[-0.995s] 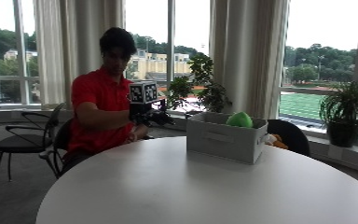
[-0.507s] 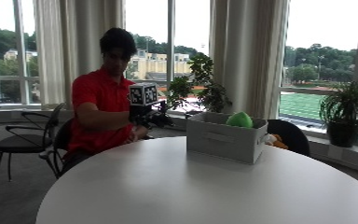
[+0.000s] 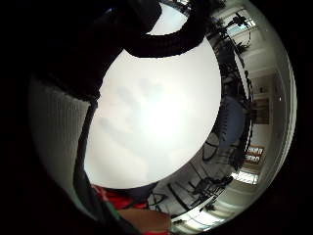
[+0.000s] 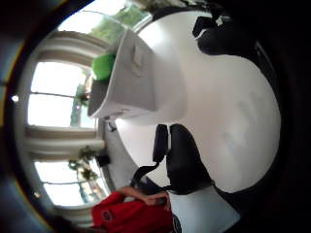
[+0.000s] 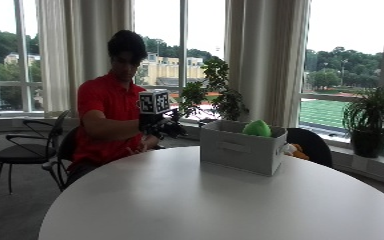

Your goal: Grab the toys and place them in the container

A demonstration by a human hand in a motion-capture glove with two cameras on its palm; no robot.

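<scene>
Outside view: gloved right hand (image 5: pixel 162 126) is hovering beside the container (image 5: pixel 242 146), same as a moment ago, holding nothing. Green toy (image 5: pixel 256 128) is sitting inside. Thumb-side palm view: fingers (image 4: pixel 182 160) are hanging loosely curled over bare table (image 4: pixel 233 107), box standing apart.

container (image 5: pixel 242 150) — grey | toy (image 5: pixel 256 128) — green | table (image 5: pixel 179 200) — white | shirt (image 5: pixel 105 115) — red
</scene>
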